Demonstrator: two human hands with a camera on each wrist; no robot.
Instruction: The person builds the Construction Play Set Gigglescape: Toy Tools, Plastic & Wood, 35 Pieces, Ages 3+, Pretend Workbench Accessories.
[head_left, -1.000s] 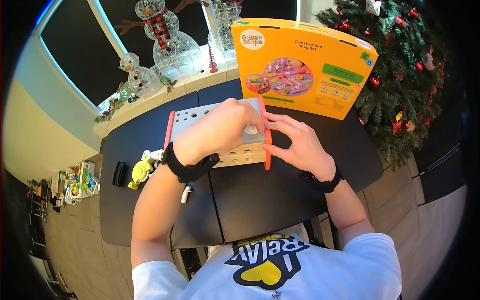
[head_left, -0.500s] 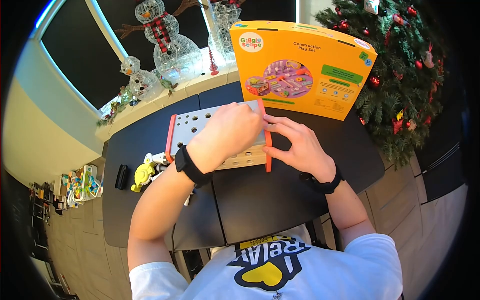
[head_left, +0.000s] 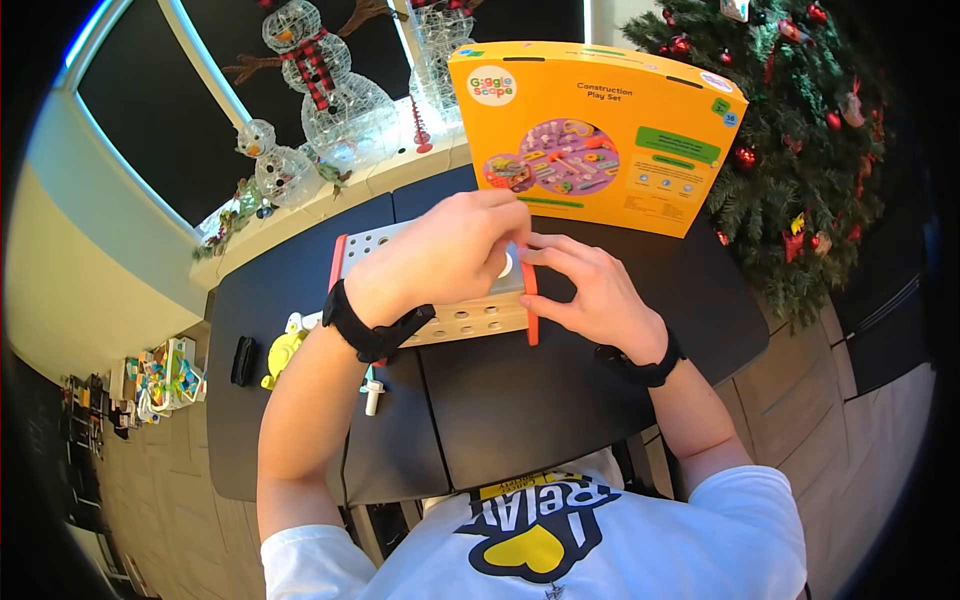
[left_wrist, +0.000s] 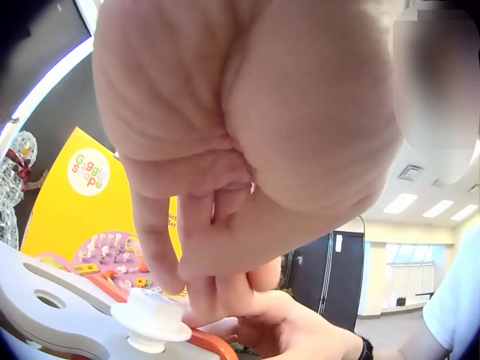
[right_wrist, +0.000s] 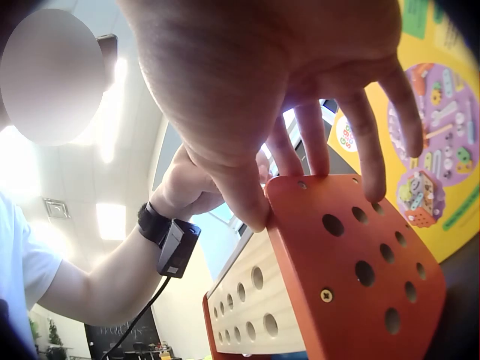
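Note:
A toy box has a grey top [head_left: 362, 246], a pale wooden side [head_left: 465, 322] with holes and a red end panel [right_wrist: 352, 247]. Through its grey top stands a white bolt [left_wrist: 151, 315], close to the red edge. My left hand [head_left: 445, 250] bends over the top, thumb and index fingertips at the bolt's head; their exact contact is partly hidden. Against the red panel rests my right hand [head_left: 600, 295], its thumb [right_wrist: 251, 206] at the near corner and its spread fingers [right_wrist: 367, 157] along the top edge and outer face.
A yellow box [head_left: 600, 140] stands behind the toy box. Left on the dark table [head_left: 530, 400] lie a green and white toy [head_left: 285, 355] and a black case [head_left: 243, 360]. A white piece [head_left: 373, 398] lies nearer my body. A decorated tree [head_left: 790, 180] stands at right.
My left hand has rolled and its wrist has shifted left, uncovering the white bolt's head and the loose white piece. My right hand keeps its place on the red panel.

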